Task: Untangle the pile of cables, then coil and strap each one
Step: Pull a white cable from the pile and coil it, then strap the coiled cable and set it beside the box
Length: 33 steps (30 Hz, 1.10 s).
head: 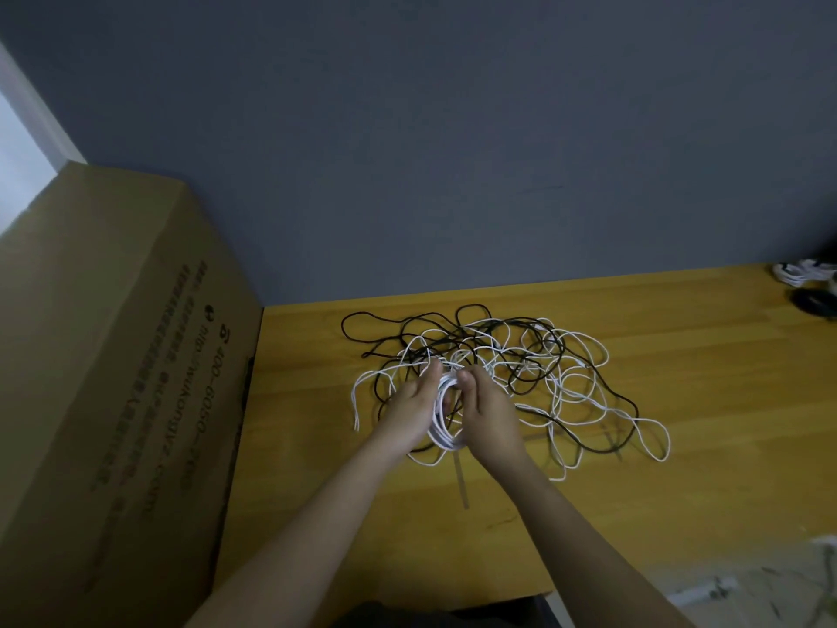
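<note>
Evidently a white cable coil (446, 417) is being kept upright between the two hands, just above the near edge of the tangled pile of black and white cables (512, 373) on the wooden table (679, 491), probably so that its loops are not lost while more cable is drawn in. The left hand (414, 403) is cupped against the coil's left side, its fingers reaching to the top, and the right hand (487, 412) is closed on the right side, thumb pressed at the top; both forearms are stretched forward and angled inward.
</note>
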Each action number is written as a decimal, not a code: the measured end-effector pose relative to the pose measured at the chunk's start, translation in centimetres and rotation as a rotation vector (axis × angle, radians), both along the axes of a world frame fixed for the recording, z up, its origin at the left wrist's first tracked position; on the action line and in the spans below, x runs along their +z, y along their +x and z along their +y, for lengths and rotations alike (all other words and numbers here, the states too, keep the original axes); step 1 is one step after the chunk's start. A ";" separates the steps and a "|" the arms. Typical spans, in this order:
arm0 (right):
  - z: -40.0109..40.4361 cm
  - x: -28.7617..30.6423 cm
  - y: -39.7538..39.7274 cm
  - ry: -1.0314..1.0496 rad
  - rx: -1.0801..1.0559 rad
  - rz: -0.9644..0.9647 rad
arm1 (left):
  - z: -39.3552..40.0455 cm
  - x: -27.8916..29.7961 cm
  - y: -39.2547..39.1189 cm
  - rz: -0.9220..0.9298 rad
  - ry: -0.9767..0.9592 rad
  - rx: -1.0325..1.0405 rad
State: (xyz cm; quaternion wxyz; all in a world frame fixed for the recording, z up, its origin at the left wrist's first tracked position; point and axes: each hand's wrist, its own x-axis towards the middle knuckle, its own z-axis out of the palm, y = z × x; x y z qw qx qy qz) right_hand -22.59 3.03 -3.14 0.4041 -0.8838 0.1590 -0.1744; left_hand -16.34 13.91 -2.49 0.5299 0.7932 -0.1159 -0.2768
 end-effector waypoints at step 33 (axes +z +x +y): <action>-36.0 -3.8 -22.0 0.343 -0.478 0.072 | -39.1 -3.1 -19.1 -0.003 -0.130 -0.318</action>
